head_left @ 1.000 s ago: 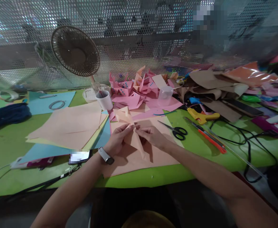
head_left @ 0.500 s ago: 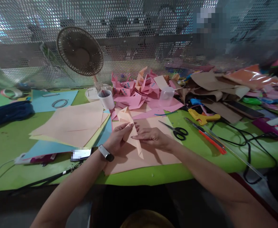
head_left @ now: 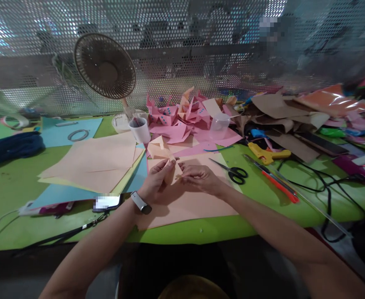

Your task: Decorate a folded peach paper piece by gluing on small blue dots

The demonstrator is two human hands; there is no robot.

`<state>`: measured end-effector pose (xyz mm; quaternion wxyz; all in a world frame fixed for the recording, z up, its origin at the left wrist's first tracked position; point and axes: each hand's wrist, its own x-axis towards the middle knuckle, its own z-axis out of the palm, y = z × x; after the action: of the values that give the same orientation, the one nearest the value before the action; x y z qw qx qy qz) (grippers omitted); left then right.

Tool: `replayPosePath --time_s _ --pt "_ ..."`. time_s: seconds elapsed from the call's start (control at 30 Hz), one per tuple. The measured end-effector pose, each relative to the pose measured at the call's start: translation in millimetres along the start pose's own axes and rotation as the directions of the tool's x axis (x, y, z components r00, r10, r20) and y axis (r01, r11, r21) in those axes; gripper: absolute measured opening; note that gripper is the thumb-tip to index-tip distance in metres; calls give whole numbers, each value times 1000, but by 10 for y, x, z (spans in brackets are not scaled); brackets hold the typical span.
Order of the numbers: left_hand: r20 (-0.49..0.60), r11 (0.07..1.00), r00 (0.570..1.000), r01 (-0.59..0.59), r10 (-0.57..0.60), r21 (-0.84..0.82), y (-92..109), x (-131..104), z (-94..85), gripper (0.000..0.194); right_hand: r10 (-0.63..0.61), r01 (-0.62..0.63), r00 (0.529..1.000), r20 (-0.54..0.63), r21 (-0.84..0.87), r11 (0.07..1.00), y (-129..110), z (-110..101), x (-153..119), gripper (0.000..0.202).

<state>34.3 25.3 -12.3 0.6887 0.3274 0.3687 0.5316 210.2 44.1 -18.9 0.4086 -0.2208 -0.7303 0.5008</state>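
A peach-coloured piece of folded paper (head_left: 173, 173) is held between my two hands above a flat peach sheet (head_left: 188, 203). My left hand (head_left: 157, 172), below a wristwatch (head_left: 140, 202), is closed on the paper's left side with the thumb on top. At the right edge, my right hand (head_left: 201, 177) pinches the paper's lower end, its fingertips partly hidden. The folded upper part of the paper spreads out beyond my left fingers. Black-handled scissors (head_left: 237, 174) lie just right of my right hand.
A stack of peach sheets (head_left: 92, 162) lies left, with a phone (head_left: 107, 202) by it. Behind stand a fan (head_left: 105, 66), a white cup (head_left: 139, 131) and a heap of pink folded paper (head_left: 176, 118). To the right are a yellow glue gun (head_left: 266, 153) and a red-handled tool (head_left: 279, 185).
The long narrow strip that pointed towards me is now folded up, and its end no longer hangs down. My right hand has shifted slightly right and up, pinching the paper.
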Motion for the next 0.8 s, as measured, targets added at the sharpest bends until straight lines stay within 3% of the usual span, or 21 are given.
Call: replayPosePath --time_s 0.2,0.43,0.63,0.8 --pt "41 998 997 -70 70 2 -50 9 21 28 201 -198 978 -56 62 978 -65 27 30 33" --pt "42 998 997 -62 61 18 -58 2 19 28 421 -410 901 -103 110 905 -44 1 20 38" --pt "65 998 998 -22 26 -53 -25 2 44 29 432 -410 891 -138 162 898 -15 3 36 46" --pt "45 997 999 -3 6 -75 -10 -8 52 20 372 -348 888 -271 135 928 9 13 35 40"
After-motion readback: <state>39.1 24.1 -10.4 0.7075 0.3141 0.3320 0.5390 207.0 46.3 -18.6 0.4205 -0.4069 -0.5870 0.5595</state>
